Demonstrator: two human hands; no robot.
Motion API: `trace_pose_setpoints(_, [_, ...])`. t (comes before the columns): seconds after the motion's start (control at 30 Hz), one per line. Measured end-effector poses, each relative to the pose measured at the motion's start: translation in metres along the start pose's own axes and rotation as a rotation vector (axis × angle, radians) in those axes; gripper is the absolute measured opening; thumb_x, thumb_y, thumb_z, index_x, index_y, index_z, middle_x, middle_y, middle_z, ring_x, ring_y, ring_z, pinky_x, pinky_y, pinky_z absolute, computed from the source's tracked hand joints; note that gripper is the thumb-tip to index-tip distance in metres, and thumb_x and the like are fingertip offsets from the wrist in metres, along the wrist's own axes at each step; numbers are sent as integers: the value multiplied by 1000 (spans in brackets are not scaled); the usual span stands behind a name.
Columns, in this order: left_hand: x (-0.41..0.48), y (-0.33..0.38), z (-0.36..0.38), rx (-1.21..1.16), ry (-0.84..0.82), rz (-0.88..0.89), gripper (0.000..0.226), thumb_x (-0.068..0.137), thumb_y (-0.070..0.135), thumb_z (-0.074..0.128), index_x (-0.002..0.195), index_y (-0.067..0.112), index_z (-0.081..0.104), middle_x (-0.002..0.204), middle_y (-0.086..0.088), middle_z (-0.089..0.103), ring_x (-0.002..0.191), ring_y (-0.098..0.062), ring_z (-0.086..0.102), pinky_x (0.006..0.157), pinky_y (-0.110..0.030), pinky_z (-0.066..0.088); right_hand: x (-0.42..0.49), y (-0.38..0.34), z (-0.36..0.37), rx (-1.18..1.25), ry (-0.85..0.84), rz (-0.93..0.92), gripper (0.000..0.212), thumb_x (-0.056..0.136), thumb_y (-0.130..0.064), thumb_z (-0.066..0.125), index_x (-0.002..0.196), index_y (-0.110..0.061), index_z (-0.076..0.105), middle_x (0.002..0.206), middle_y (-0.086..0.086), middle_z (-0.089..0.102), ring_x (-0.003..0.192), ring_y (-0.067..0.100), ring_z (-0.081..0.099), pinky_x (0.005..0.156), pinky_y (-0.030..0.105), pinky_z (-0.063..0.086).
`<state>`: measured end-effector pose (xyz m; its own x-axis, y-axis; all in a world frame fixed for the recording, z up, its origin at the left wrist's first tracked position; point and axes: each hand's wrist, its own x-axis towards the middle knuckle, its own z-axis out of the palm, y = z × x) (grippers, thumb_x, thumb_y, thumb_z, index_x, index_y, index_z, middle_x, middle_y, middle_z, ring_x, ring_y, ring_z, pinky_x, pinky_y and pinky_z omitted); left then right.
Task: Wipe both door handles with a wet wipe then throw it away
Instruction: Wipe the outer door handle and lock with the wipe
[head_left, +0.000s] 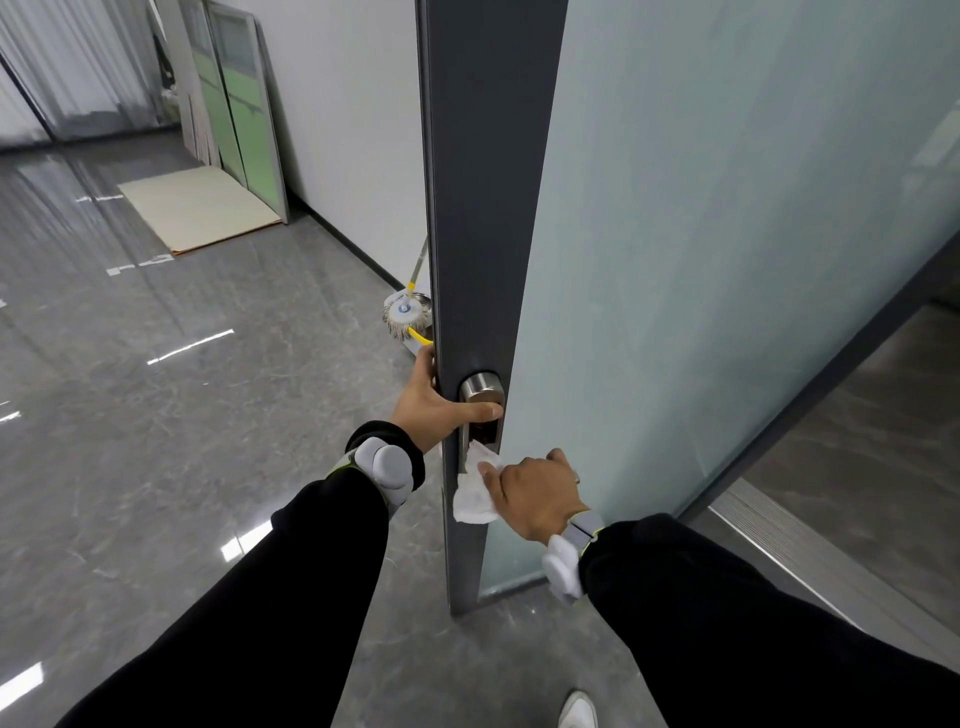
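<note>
A frosted glass door (701, 260) with a dark grey frame stands open, its edge facing me. A steel door handle (480, 389) sits on the frame's near face. My left hand (441, 408) grips the door's edge, thumb lying across the handle and fingers wrapped round the far side. My right hand (535, 493) presses a white wet wipe (475, 493) against the lower part of the handle plate. The handle on the door's other side is hidden.
A mop (405, 312) leans by the white wall behind the door. Framed panels (239, 104) lean on the wall further back, with a beige board (200, 213) on the glossy grey floor. A metal threshold strip (779, 535) lies at right. My white shoe (577, 712) shows below.
</note>
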<state>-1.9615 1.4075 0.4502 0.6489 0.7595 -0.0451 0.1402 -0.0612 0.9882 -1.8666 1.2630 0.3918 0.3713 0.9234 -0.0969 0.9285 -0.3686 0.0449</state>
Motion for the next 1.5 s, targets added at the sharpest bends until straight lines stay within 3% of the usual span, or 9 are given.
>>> trace_pose_setpoints(0.07, [1, -1, 0, -6, -2, -11, 93, 51, 18, 96, 127, 25, 43, 115, 7, 64, 105, -13, 66, 93, -39, 56, 4, -8, 2, 54, -23, 20, 52, 103, -40, 15, 115, -19, 61, 96, 9, 70, 90, 31, 63, 94, 47, 30])
trace_pose_setpoints(0.23, [2, -1, 0, -20, -5, -18, 93, 48, 18, 96, 125, 24, 44, 116, 4, 64, 106, -13, 67, 93, -40, 56, 14, -17, 8, 178, -35, 96, 49, 101, -39, 19, 116, -17, 60, 104, 7, 68, 94, 29, 62, 83, 38, 31])
trace_pose_setpoints(0.43, [1, -1, 0, -27, -1, -16, 93, 50, 16, 96, 126, 26, 44, 117, 5, 64, 105, -12, 67, 93, -42, 56, 21, -9, -7, 448, -101, 292, 43, 92, -55, 42, 86, -16, 59, 96, 8, 70, 92, 31, 65, 84, 38, 44])
trace_pose_setpoints(0.6, [1, 0, 1, -24, 9, -14, 93, 46, 21, 96, 124, 25, 46, 116, 3, 65, 103, -12, 68, 91, -42, 57, 24, 12, -17, 461, -119, 365, 42, 84, -63, 52, 81, -21, 57, 89, 2, 64, 96, 26, 53, 87, 40, 38])
trace_pose_setpoints(0.8, [0, 0, 2, -35, 9, -3, 87, 53, 10, 95, 124, 21, 45, 113, 4, 66, 102, -12, 68, 91, -39, 57, 20, 13, -15, 572, 36, 322, 31, 79, -27, 64, 100, -11, 47, 96, 11, 63, 84, 32, 58, 65, 34, 43])
trace_pose_setpoints(0.9, [0, 0, 1, -48, 4, -6, 89, 51, 11, 95, 124, 21, 45, 114, 2, 66, 104, -14, 68, 92, -40, 57, 15, 6, -9, 572, 142, 312, 34, 79, -20, 66, 101, -9, 43, 99, 10, 55, 85, 32, 55, 65, 35, 42])
trace_pose_setpoints(1.0, [1, 0, 1, -44, 9, -10, 91, 47, 16, 96, 122, 21, 46, 114, 2, 66, 103, -14, 68, 92, -41, 57, 14, -2, -5, 448, 253, 246, 12, 84, -19, 58, 92, -10, 58, 96, 10, 57, 92, 30, 53, 70, 35, 42])
trace_pose_setpoints(1.23, [-1, 0, 1, -32, 4, -8, 88, 53, 12, 95, 125, 22, 45, 114, 2, 66, 103, -14, 68, 90, -38, 57, 16, 8, -2, 725, 61, 163, 17, 94, -30, 47, 94, -13, 46, 86, 12, 66, 78, 33, 61, 70, 44, 52])
trace_pose_setpoints(1.5, [0, -1, 1, -30, 1, -3, 89, 55, 11, 95, 127, 21, 44, 114, 4, 65, 104, -12, 67, 92, -37, 57, 28, 7, -8, 778, -108, 214, 39, 78, -52, 69, 76, -23, 44, 83, -4, 59, 83, 22, 57, 72, 33, 45])
